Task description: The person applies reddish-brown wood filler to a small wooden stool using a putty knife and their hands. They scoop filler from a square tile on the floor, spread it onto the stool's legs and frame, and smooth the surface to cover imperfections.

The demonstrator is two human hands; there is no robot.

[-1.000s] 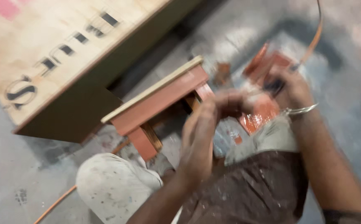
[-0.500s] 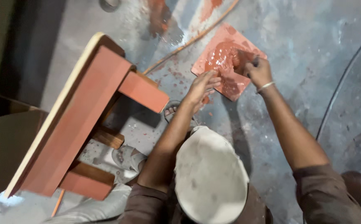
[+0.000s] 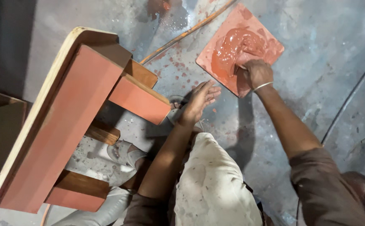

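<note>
Here your right hand is closed round a small tool, hard to make out, pressed into the red paste heaped on the square board so it spreads. Just beside that board, your left hand rests open and spread, empty, perhaps bracing you; the red-painted wooden stool lies farther off.
</note>
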